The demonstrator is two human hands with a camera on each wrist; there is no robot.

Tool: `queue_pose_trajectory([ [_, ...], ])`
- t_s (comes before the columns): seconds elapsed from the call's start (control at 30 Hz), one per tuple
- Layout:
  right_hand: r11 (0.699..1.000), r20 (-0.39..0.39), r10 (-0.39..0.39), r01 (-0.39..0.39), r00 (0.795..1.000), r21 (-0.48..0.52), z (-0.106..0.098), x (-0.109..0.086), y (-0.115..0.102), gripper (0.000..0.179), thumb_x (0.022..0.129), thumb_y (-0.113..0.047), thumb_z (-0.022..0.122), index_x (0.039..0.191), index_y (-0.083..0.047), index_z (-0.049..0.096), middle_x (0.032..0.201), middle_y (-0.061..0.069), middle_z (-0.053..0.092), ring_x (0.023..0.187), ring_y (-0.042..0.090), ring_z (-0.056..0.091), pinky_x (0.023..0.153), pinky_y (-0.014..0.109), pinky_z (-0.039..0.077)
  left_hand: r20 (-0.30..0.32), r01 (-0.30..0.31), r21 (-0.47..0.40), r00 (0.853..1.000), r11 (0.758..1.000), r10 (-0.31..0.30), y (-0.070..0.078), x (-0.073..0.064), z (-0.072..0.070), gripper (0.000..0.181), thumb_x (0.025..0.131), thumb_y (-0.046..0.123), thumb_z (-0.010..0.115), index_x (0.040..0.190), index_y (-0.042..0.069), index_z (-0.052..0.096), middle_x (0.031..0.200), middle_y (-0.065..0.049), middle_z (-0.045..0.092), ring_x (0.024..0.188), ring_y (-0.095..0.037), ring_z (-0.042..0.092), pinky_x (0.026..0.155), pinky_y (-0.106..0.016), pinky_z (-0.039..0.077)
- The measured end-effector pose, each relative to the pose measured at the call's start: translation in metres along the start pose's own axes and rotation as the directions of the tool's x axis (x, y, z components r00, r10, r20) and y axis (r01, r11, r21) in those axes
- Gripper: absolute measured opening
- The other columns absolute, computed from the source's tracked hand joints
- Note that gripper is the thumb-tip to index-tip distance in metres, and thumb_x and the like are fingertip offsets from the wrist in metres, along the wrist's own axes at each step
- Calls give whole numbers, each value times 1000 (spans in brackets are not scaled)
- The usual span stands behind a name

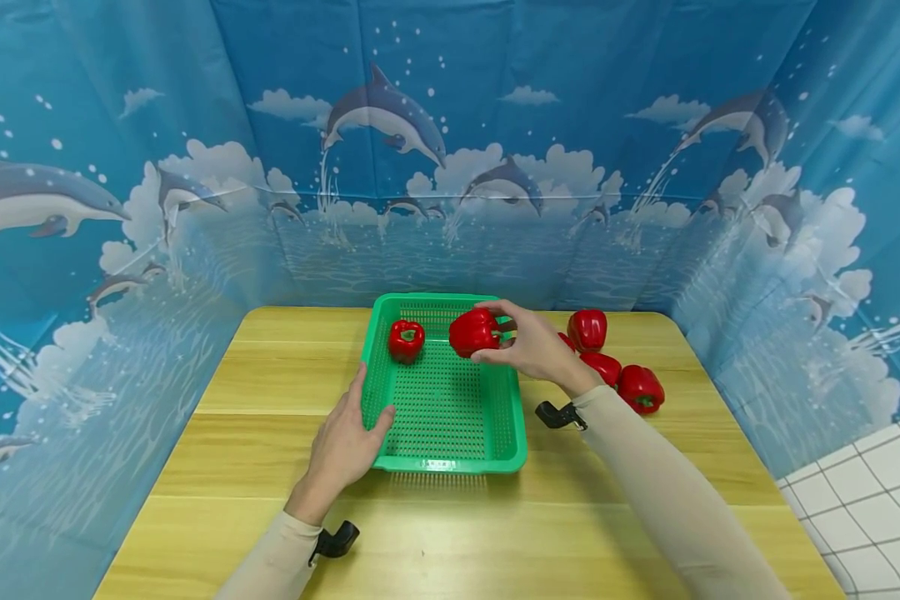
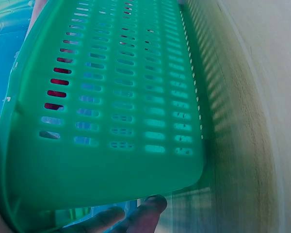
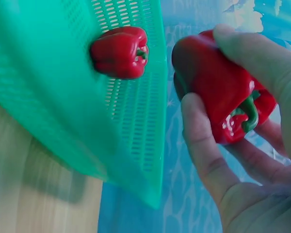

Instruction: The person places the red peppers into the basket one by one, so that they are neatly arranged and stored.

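"Which step's in hand?"

"Loading, seemingly: the right hand [image 1: 531, 343] is holding a red pepper [image 1: 471, 335] above the green basket [image 1: 457, 465], fingers and thumb curving round it."

"And the left hand [image 1: 345, 442]?"

"Gripping the basket's left rim. The next move is probably calling for lowering and letting go."

"Count?"

"One basket; one pepper's being held, another pepper [image 1: 405, 352] is sitting inside, four visible peppers [image 1: 641, 387] are lying on the table [image 1: 217, 467]."

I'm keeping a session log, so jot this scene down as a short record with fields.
Right hand: holds a red pepper over the green basket
Left hand: holds the basket's left rim
In basket: one other pepper
Right of basket: four more peppers visible, some partly hidden
Surface: wooden table
Backdrop: blue dolphin-print sheeting
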State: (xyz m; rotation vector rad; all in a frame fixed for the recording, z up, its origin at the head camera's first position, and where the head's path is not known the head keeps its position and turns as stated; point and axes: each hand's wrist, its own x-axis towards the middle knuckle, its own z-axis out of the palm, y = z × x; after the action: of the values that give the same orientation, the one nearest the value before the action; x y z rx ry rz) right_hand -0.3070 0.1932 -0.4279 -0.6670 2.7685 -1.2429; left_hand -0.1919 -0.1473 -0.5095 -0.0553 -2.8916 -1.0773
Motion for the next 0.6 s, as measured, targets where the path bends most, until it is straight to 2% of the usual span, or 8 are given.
queue_pose_trajectory([
  [0.3, 995, 16, 1, 0, 1000, -98, 12, 29, -12, 85, 98, -29, 98, 170, -15, 56, 166, 13, 67, 139, 40, 72, 107, 57, 69, -3, 0, -6, 1000, 1000, 0, -1, 0, -1, 95, 116, 49, 69, 190, 21, 16, 180, -29, 50, 125, -59, 77, 71, -54, 64],
  [0.47, 990, 30, 48, -43, 998, -135, 25, 42, -14, 86, 98, -29, 97, 168, -8, 53, 164, 17, 67, 147, 42, 65, 113, 59, 64, -4, -4, -6, 1000, 1000, 4, -2, 0, 0, 94, 116, 49, 68, 190, 20, 16, 181, -29, 49, 129, -59, 76, 78, -60, 67],
  [0.6, 985, 49, 77, -69, 996, -155, 35, 54, -14, 80, 98, -27, 97, 164, -4, 56, 158, 19, 70, 144, 41, 68, 111, 56, 66, -5, -6, -11, 1000, 1000, 6, -2, 0, 1, 94, 117, 49, 68, 189, 20, 16, 181, -29, 49, 132, -59, 75, 83, -64, 67],
])
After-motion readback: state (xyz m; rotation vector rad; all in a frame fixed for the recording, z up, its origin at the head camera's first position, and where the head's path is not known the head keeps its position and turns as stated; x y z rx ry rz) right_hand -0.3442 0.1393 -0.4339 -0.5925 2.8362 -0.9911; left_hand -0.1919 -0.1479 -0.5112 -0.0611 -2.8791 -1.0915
